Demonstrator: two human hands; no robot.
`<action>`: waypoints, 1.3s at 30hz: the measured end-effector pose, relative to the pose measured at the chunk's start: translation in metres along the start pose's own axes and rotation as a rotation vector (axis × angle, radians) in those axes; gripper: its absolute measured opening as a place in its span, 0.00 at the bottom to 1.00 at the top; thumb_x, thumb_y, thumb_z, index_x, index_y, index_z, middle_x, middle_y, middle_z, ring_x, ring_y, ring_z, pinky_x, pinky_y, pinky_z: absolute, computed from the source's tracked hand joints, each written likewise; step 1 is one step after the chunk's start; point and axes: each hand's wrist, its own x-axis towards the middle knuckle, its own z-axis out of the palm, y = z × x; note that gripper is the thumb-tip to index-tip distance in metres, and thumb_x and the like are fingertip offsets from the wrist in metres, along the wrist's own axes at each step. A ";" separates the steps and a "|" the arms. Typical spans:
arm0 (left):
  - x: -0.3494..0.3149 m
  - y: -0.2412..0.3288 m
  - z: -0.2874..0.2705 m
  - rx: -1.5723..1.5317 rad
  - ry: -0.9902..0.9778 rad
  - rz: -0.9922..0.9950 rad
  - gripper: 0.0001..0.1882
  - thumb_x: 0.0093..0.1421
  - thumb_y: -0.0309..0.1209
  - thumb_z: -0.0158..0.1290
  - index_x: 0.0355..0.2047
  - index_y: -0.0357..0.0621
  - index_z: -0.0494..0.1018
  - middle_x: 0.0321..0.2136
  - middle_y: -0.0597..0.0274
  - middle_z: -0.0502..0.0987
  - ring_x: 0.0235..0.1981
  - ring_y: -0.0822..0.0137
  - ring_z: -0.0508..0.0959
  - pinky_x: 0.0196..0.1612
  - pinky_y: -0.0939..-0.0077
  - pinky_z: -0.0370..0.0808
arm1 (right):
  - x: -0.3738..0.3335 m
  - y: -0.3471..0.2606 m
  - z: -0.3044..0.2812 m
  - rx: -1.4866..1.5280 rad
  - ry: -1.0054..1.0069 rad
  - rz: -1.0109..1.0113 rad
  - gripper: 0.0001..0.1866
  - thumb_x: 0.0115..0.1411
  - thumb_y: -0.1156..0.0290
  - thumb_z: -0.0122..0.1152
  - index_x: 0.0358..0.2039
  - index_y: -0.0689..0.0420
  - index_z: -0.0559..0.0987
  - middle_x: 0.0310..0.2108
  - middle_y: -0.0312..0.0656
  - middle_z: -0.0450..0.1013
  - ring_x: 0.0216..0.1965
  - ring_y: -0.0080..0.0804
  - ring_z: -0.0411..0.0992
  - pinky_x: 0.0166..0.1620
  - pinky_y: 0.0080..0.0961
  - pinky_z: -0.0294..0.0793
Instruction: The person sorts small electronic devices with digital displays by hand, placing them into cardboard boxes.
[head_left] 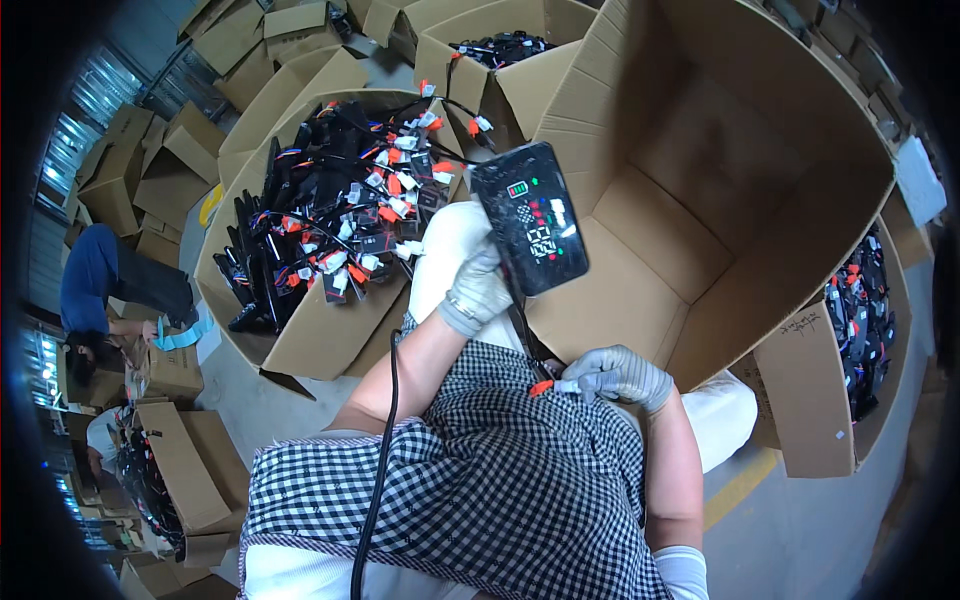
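My left hand [476, 288], in a whitish work glove, is closed on the lower left edge of a black display panel [562, 250]. The panel is tilted, and its face is lit with green, red and white symbols. A dark cable runs down from behind it toward my lap. Over the checked apron [480, 440], my gloved right hand [632, 380] pinches a white and orange plug connector [542, 388]. Left of the panel, a carton [335, 335] is heaped with black panels, cables and white and orange connectors [395, 185].
A big open carton [660, 230] leans close on the right, its bottom visible. Behind it at the right, another carton [805, 390] holds similar parts. A black cable [380, 480] hangs across my left side. Co-workers [90, 280] bend among cartons at the far left.
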 end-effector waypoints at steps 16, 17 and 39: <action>-0.016 0.094 0.031 0.951 0.375 0.954 0.20 0.63 0.37 0.46 0.52 0.40 0.67 0.49 0.59 0.72 0.47 0.68 0.72 0.48 0.77 0.69 | -0.104 -0.007 -0.045 -0.753 2.076 -0.202 0.29 0.55 0.61 0.60 0.53 0.67 0.68 0.55 0.56 0.64 0.57 0.48 0.61 0.61 0.36 0.57; -0.010 0.064 0.005 0.959 0.329 0.644 0.20 0.63 0.37 0.46 0.52 0.41 0.67 0.48 0.60 0.72 0.47 0.69 0.72 0.50 0.77 0.68 | -0.100 -0.014 -0.055 -0.923 2.037 -0.050 0.36 0.53 0.54 0.62 0.55 0.66 0.65 0.56 0.58 0.62 0.58 0.53 0.58 0.60 0.41 0.57; 0.015 -0.059 -0.079 0.414 0.344 -0.062 0.26 0.45 0.21 0.56 0.48 0.41 0.67 0.44 0.58 0.74 0.48 0.58 0.72 0.55 0.55 0.69 | -0.128 -0.025 -0.043 -0.842 2.131 -0.371 0.22 0.54 0.67 0.56 0.50 0.61 0.71 0.42 0.54 0.72 0.41 0.51 0.73 0.45 0.36 0.72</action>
